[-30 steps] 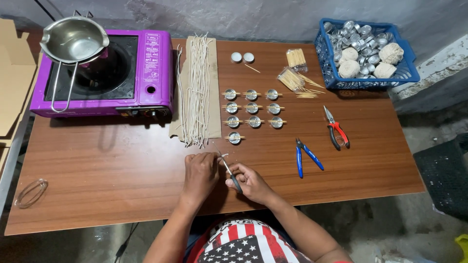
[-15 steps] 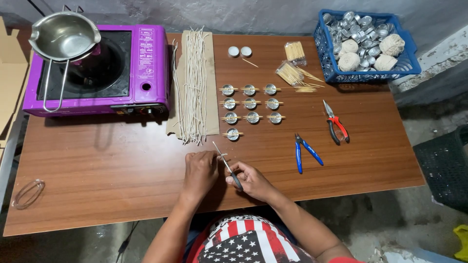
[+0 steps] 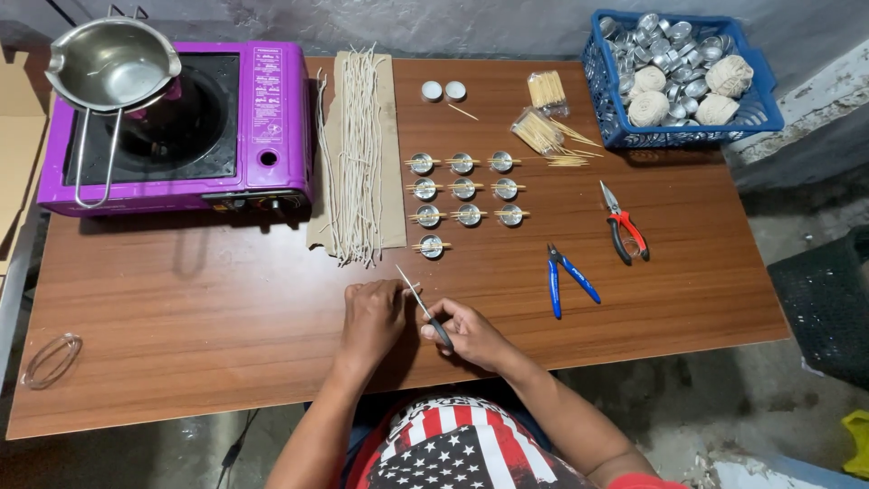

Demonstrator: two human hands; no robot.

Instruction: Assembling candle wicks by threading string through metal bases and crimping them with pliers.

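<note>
Wooden bench [image 3: 181,308] with a purple stove [image 3: 181,127] at the far left and a blue basket [image 3: 679,81] of tins at the far right; between them, a sheet of pale wicks [image 3: 358,154] and rows of small metal cups [image 3: 463,201]. At the near edge, right hand [image 3: 471,335] — fingers clamped on the dark handle of a slim pointed tool [image 3: 424,308], tip angled toward the cups. Left hand [image 3: 373,321] curled shut beside the tip; contents hidden. Probably light, stiff and sharp — best gripped at the handle, away from the point.
</note>
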